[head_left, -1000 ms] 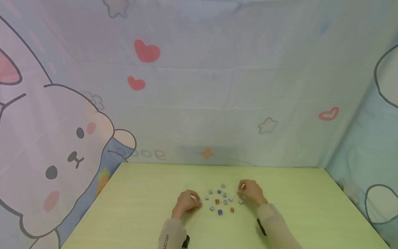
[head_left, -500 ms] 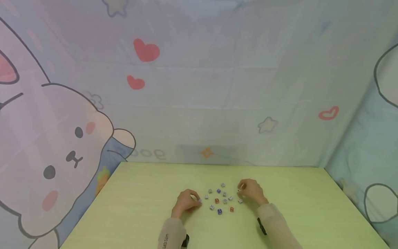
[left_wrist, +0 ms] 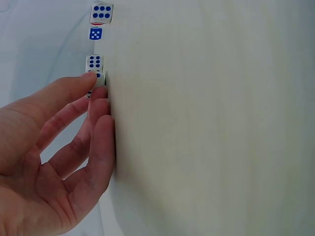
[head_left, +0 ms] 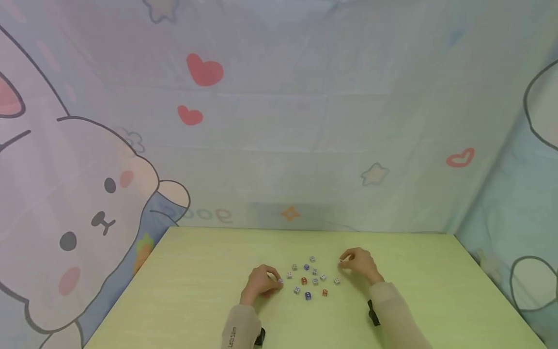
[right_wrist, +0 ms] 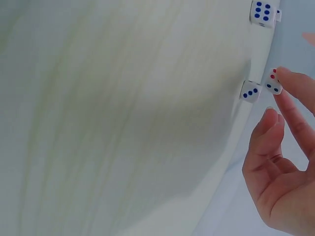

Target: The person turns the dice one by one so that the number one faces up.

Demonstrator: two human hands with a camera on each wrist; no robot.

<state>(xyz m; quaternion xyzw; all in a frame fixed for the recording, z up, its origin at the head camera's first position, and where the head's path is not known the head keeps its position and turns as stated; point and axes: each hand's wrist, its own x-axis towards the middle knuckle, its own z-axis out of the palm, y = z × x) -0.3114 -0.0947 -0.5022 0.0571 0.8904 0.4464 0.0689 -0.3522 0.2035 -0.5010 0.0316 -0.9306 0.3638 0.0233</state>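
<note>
My left hand (head_left: 261, 281) rests low at the left side of a loose group of dice, pinching a white die (left_wrist: 101, 79) between thumb and fingertips at the tabletop. To the right of the group, my right hand (head_left: 361, 264) grips another white die (right_wrist: 273, 81), red and blue pips showing, between thumb and a finger. That die looks raised off the table. A white die (head_left: 337, 281) lies just in front of the right hand. Between the hands are several white dice, a red die (head_left: 303, 280), a second red die (head_left: 324, 293) and a blue die (head_left: 308, 295).
The pale yellow-green table (head_left: 196, 271) reaches back to a cloth backdrop (head_left: 279, 126) printed with a rabbit, hearts and stars. Another blue die (head_left: 306, 266) and a white die (head_left: 312, 259) sit toward the back of the group.
My right hand has lifted its die and moved away from the group, to the right and slightly toward the backdrop. The left hand has stayed in place on its die.
</note>
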